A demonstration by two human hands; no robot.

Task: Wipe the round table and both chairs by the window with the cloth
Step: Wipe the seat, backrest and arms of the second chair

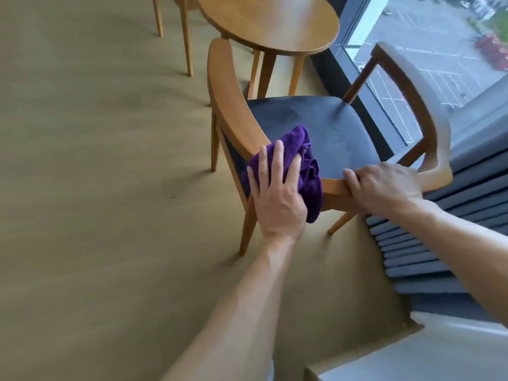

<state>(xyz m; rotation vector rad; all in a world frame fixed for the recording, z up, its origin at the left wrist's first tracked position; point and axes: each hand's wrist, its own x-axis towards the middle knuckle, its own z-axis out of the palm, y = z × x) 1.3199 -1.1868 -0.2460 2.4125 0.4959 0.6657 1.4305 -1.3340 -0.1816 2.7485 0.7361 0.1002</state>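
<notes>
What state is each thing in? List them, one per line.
purple cloth: bunched, pressed on the chair's back rail
left hand: flat on the cloth
right hand: gripping the rail
near chair: upright, seat bare
round table: upright, top bare

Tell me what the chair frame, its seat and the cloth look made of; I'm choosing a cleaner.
Chair frame: looks like honey-toned wood with a smooth satin finish.
Seat: dark grey, velvet-like upholstery, with brushed nap marks.
Cloth: purple, soft and plush, probably microfibre; it bunches in folds.
</notes>
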